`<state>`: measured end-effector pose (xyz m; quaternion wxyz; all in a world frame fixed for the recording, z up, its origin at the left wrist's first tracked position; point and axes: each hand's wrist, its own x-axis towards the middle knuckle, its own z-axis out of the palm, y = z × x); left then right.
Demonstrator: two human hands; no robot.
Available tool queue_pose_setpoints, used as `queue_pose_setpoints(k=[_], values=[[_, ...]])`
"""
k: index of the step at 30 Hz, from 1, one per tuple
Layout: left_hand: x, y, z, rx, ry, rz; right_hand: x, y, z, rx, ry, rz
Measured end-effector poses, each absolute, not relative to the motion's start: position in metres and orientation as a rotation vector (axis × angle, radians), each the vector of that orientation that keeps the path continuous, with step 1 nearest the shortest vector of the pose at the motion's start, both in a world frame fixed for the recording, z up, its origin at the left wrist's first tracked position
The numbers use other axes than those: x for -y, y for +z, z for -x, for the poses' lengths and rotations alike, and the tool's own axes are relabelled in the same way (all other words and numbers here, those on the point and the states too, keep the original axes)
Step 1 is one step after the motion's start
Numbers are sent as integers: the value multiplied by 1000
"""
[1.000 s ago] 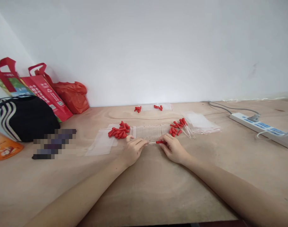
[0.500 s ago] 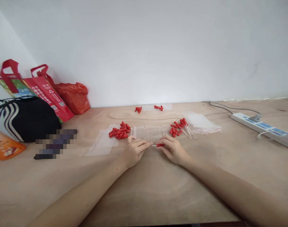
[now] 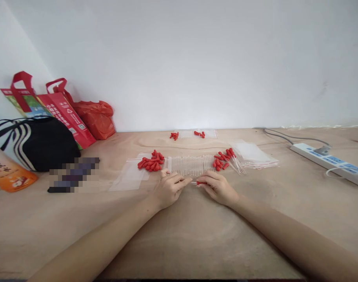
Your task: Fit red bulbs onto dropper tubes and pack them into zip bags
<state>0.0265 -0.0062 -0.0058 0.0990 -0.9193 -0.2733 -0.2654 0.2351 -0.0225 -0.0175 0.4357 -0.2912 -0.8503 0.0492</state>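
My left hand (image 3: 169, 188) and my right hand (image 3: 218, 187) meet low over the wooden table (image 3: 179, 235), holding one small dropper between them. The left fingers pinch its clear tube; the right fingers pinch its red rubber cap (image 3: 201, 183). Just beyond my hands lies a row of clear tubes (image 3: 190, 164). A heap of loose red caps (image 3: 151, 162) sits to its left. Several finished droppers with red caps (image 3: 227, 158) lie to its right.
Clear zip bags lie at left (image 3: 128, 176) and right (image 3: 255, 154). More red caps (image 3: 187, 135) rest near the wall. Red shopping bags (image 3: 64, 111), a black striped bag (image 3: 34, 143) and an orange pouch (image 3: 8, 174) stand at left. A power strip (image 3: 328, 160) lies at right.
My hands have come closer together, the red cap sliding left along the clear tube. The view has shifted slightly.
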Motion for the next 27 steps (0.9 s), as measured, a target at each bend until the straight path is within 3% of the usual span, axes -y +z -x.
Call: queue_pose_setpoints(k=[27], values=[[13,-7,-33,697,-814,2641,23,-14,-233,2301,-151,777]])
